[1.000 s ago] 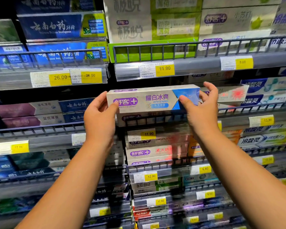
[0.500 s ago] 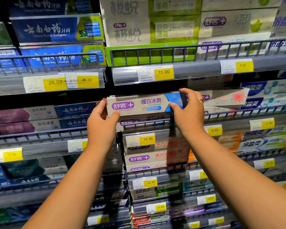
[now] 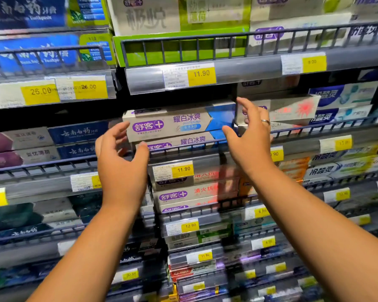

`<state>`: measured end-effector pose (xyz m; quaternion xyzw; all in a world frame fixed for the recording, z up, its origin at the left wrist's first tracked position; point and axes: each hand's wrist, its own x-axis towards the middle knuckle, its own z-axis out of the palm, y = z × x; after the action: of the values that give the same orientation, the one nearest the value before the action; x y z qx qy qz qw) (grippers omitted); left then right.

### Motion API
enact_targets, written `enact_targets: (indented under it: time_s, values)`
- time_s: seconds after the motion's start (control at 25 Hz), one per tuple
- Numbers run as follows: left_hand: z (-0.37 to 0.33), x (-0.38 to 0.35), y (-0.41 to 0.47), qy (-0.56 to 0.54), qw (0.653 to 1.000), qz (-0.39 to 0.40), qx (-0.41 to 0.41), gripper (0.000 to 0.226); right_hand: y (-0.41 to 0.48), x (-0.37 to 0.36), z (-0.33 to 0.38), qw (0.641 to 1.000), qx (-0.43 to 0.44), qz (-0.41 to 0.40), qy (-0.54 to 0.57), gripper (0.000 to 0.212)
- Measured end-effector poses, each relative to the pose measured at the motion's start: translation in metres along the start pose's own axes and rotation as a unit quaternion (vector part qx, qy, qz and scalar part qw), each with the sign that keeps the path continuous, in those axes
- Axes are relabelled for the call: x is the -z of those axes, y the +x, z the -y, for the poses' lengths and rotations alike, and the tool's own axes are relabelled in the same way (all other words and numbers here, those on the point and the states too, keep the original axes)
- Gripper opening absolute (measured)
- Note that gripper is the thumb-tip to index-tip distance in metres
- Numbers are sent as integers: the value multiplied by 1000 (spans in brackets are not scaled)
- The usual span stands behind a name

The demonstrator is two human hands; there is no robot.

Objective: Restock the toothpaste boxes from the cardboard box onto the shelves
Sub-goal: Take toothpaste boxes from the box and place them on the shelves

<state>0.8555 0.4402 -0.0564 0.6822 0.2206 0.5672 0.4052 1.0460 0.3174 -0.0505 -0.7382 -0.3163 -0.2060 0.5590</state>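
Toothpaste box (image 3: 172,125) has a hand at each end: left hand (image 3: 122,164) and right hand (image 3: 249,140), fingers spread, loosely curved, gripping nothing. Below, a yellow price tag (image 3: 172,172) reads 11.90. Behind the wire rail (image 3: 183,149) the box lies flat atop an identical box (image 3: 192,141), long axis left-right, blue end rightward. It is glossy white card with a purple logo and "WHITENING".

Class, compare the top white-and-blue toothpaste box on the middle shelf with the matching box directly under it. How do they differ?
1. The top box shows its whole front, purple logo included. The lower box is partly hidden behind the wire rail.
2. The top box lies stacked on the lower box, which carries it.

Shared: the same white, purple and blue print. Both lie lengthwise, with the blue end to the right.
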Motion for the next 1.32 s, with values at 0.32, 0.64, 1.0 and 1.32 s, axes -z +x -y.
enact_targets:
  time_s: [0.32,0.64,1.0,1.32]
  values:
    - [4,-115,-160,-89,965,229,92,38,-89,101,-93,999,-46,4,-27,36]
    - [38,-257,-344,3,918,368,149,46,-203,249,-265,979,-161,32,-124,36]
    - [88,-345,-582,33,842,442,308,38,-344,390,-444,906,-348,141,-197,40]
    - [214,-377,-733,128,719,573,372,41,-503,392,-604,809,-470,249,-251,38]
